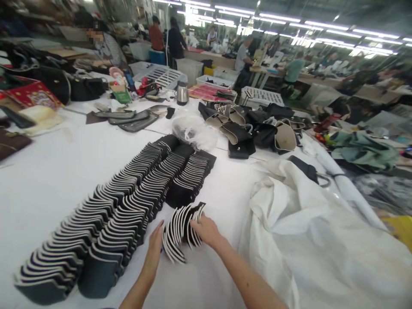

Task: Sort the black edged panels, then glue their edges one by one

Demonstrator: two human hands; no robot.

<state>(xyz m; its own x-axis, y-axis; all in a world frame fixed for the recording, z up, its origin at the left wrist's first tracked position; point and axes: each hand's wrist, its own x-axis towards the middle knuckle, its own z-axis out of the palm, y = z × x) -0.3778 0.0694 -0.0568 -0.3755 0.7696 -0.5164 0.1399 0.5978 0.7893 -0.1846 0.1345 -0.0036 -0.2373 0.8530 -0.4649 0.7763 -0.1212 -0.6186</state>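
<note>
A bundle of curved black pieces with white edges point(178, 229) fans out just above the table, between my two hands. My right hand point(206, 230) is closed on its right end, thumb on the near side and the other fingers partly hidden. Against the bundle's left end lies my left hand point(156, 240), gripping it from the side, its fingers mostly out of sight. To the left, two long overlapping rows of the same pieces, an outer row point(86, 219) and an inner row point(128, 219), run away from me. A shorter row point(189, 178) sits just beyond my hands.
A crumpled white sheet point(309, 231) covers the table's right side. Black bag parts point(241, 141) are heaped behind, near clear plastic wrap point(195, 131). Dark flat pieces point(135, 120) and a steel kettle point(182, 93) stand farther back. A co-worker point(107, 47) works at the far left.
</note>
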